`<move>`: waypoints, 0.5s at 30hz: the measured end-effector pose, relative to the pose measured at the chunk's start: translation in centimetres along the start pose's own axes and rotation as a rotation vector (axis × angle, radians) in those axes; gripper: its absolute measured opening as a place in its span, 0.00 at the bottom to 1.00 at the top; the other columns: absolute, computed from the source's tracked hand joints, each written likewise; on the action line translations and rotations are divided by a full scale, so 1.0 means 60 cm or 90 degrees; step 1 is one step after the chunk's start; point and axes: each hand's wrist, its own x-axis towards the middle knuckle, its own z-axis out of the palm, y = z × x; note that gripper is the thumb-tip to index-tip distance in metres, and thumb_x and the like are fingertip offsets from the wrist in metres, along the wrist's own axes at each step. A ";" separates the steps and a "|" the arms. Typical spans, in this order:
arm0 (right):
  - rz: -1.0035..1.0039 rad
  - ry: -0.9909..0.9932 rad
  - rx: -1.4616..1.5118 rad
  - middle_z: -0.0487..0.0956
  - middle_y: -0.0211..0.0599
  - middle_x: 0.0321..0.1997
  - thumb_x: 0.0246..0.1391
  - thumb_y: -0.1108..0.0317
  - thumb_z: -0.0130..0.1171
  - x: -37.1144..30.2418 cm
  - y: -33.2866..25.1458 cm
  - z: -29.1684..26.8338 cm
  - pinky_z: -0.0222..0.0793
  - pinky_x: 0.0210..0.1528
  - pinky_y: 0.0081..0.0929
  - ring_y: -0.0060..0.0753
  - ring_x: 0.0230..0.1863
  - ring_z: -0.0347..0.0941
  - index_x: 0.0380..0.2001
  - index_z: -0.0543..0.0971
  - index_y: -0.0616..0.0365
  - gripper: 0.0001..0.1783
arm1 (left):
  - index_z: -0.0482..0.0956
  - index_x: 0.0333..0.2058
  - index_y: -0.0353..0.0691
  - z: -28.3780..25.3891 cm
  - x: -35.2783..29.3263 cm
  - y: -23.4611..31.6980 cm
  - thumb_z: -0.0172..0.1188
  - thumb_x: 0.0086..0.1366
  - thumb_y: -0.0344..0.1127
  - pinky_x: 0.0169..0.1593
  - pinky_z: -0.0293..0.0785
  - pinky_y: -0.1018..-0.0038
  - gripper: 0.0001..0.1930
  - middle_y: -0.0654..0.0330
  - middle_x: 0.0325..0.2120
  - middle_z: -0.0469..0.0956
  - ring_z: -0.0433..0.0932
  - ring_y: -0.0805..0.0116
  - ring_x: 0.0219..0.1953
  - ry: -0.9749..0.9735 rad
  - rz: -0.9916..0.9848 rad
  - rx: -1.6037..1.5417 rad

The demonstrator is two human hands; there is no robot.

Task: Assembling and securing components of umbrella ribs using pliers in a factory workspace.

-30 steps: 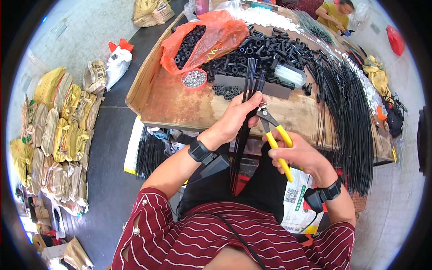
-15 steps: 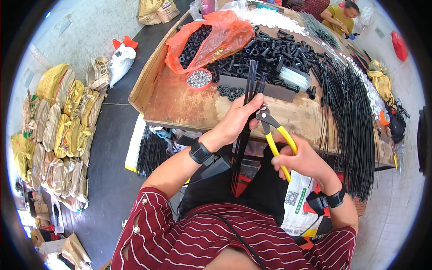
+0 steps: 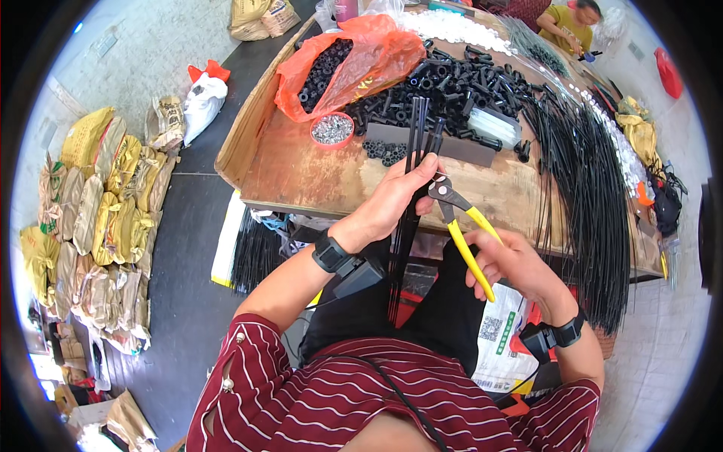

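Note:
My left hand point(image 3: 393, 197) is closed around a bundle of thin black rods point(image 3: 416, 135), which stands nearly upright between my legs and the table edge. Pliers with yellow handles point(image 3: 472, 260) are held in my right hand point(image 3: 514, 262), fingers wrapped loosely about the grips. The dark pliers jaws point(image 3: 443, 191) meet the rods beside my left thumb; a small bright bit shows there, too small to name. Just beyond my hands lies a grey strip point(image 3: 467, 149) with small black ring-like parts point(image 3: 385, 153) next to it.
A wooden table point(image 3: 301, 177) bears a red tub of small metal pieces point(image 3: 332, 129), an orange-red plastic bag point(image 3: 376, 56), a heap of black tubular parts point(image 3: 459, 83) and long black rods point(image 3: 584, 181) hanging over its right edge. Wrapped bundles point(image 3: 105, 218) line the left; another person point(image 3: 568, 29) sits far right.
The plier handles have swung slightly to the right, and my right fingers have shifted on them. My left hand keeps its hold on the rods, nearly unmoved.

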 end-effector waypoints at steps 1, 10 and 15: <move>0.033 -0.033 0.013 0.78 0.39 0.26 0.54 0.62 0.60 0.002 0.002 0.003 0.72 0.24 0.20 0.29 0.22 0.77 0.53 0.67 0.66 0.27 | 0.71 0.38 0.41 0.001 0.000 -0.001 0.46 0.70 0.48 0.25 0.58 0.81 0.16 0.68 0.23 0.67 0.62 0.80 0.20 0.000 0.000 0.001; -0.722 0.457 -0.939 0.76 0.45 0.43 0.36 0.70 0.66 0.005 0.009 -0.011 0.71 0.40 0.34 0.46 0.40 0.74 0.51 0.71 0.61 0.33 | 0.71 0.37 0.42 0.006 -0.004 -0.002 0.46 0.70 0.49 0.25 0.58 0.81 0.16 0.68 0.22 0.67 0.61 0.81 0.19 0.064 0.010 0.037; -0.518 0.284 -0.678 0.78 0.44 0.34 0.49 0.66 0.61 -0.003 0.028 -0.017 0.72 0.31 0.29 0.41 0.28 0.77 0.52 0.71 0.62 0.26 | 0.70 0.39 0.42 0.004 -0.009 -0.003 0.46 0.70 0.49 0.26 0.58 0.80 0.15 0.68 0.23 0.67 0.61 0.80 0.20 0.029 0.011 0.034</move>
